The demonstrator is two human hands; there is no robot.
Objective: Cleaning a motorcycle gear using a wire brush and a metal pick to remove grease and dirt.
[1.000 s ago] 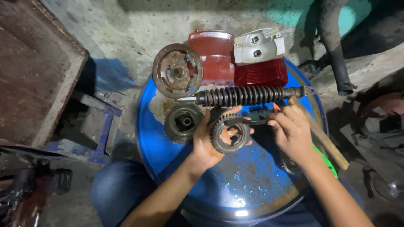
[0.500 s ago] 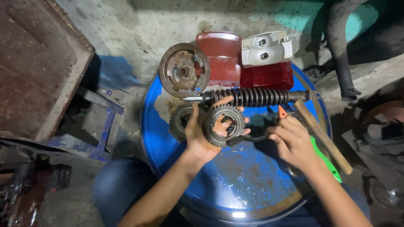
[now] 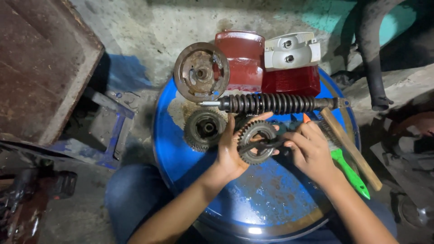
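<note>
My left hand (image 3: pixel 229 151) cradles a rusty toothed gear ring (image 3: pixel 256 141) in its palm, above the top of a blue drum (image 3: pixel 271 203). My right hand (image 3: pixel 310 151) grips a dark slim tool (image 3: pixel 266 144) whose tip lies across the gear's face. A second, larger gear (image 3: pixel 204 129) rests on the drum just left of my left hand. A black coil-spring shock absorber (image 3: pixel 275 103) lies across the drum's far side, just beyond my fingers.
A rusty round brake plate (image 3: pixel 199 72), a red cover (image 3: pixel 242 56), and a tail-light with a white housing (image 3: pixel 291 63) sit at the drum's far edge. A wooden handle (image 3: pixel 350 147) and a green-handled tool (image 3: pixel 350 171) lie right of my right hand. A rusty metal box (image 3: pixel 40 68) stands at left.
My left hand has turned the gear ring more upright and closer to the shock absorber. My right hand has brought the dark tool onto the gear's face.
</note>
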